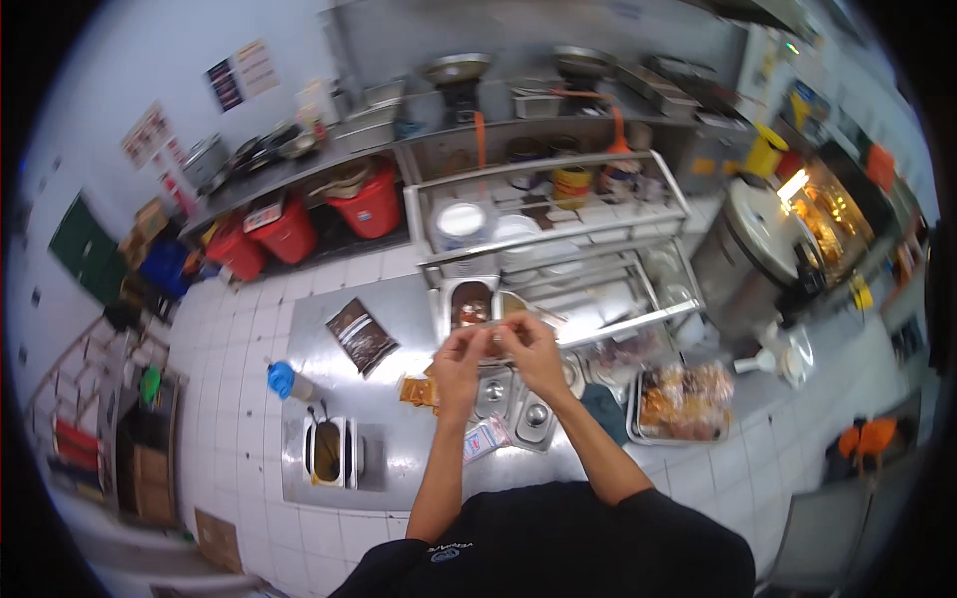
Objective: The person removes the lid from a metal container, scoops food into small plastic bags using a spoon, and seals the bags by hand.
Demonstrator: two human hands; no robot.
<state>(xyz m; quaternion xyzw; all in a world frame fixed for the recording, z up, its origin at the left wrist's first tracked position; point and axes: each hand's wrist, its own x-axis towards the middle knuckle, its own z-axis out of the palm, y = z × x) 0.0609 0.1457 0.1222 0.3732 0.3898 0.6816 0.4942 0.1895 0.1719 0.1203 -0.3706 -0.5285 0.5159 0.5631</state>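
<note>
Roughly, taking the steel counter (pixel 399 329) as the landmark, left to right:
Blue-capped bottle (pixel 283 380): lies on its side at the counter's left edge, cap pointing left.
Dark pouch (pixel 361 336): flat, glossy, rectangular, on the counter's rear left, long axis running from rear left to front right.
Fryer well (pixel 327 451): narrow steel rectangle near the counter's front left, yellowish oil inside.
Left hand (pixel 461 361): raised over the counter's middle, fingers curled narrow, pinching a small item (pixel 495 339) too tiny and blurred to name.
Small item: between both hands' fingertips, above the sauce wells; its axis cannot be told.
Right hand (pixel 533 354): fingertips closed on the same item, touching the left hand.
Orange sachets (pixel 418 391): crinkled, just under the left wrist.
Tray of fried food (pixel 685 402): on the counter's right, golden lumpy pieces.
</note>
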